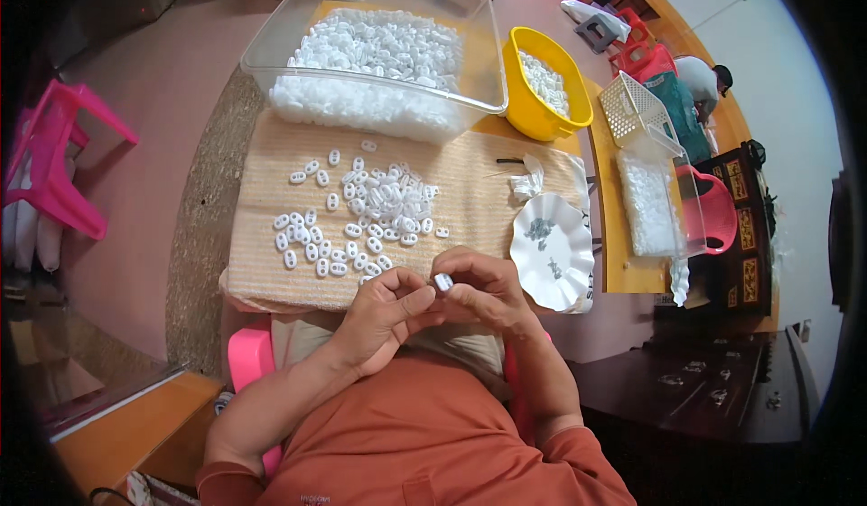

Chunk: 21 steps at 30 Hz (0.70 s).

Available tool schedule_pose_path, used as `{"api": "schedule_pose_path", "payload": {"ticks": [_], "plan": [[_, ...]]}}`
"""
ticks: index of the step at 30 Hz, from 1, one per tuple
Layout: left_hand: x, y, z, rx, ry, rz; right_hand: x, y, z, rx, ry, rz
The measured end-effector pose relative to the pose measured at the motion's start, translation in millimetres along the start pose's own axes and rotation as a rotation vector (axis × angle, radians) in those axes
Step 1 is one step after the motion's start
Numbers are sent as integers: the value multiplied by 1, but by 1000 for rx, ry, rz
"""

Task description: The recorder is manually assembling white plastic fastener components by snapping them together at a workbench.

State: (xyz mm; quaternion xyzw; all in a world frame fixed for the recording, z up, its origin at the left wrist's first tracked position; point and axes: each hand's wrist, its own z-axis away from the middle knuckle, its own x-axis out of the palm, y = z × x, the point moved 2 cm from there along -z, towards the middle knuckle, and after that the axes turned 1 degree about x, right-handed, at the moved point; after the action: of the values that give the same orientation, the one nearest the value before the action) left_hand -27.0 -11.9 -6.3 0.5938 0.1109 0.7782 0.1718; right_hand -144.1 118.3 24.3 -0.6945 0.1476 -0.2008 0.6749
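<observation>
- Left hand (386,312): fingers curled in, thumb stretched toward the white piece (443,281) and touching it or just beside it; I cannot tell whether it grips.
- Right hand (483,287): fingers bent tight, pinching the piece at their tips.
- The piece sits between both hands, above the near edge of the mat (470,203).
- Loose pieces (361,221) lie spread on the mat just beyond the hands.
- White dish (553,251) stands just right of the right hand, at the mat's right edge.
- Clear tub (379,50) and yellow bowl (542,86) stand at the far side of the surface (619,257).
- Bare mat lies left of the loose pieces.
</observation>
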Motion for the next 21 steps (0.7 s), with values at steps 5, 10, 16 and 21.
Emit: {"api": "schedule_pose_path", "payload": {"ticks": [5, 10, 16, 21], "plan": [[2, -1, 2, -40, 34, -4, -20, -13, 5, 35, 353, 90], [-1, -3, 1, -41, 22, -41, -34, -44, 3, -71, 592, 471], [0, -6, -1, -67, 21, -51, -71, -86, -2, -653, 882, 1047], [-5, -10, 3, -42, 30, -42, -96, -132, -47, -489, 1155, 1136]]}}
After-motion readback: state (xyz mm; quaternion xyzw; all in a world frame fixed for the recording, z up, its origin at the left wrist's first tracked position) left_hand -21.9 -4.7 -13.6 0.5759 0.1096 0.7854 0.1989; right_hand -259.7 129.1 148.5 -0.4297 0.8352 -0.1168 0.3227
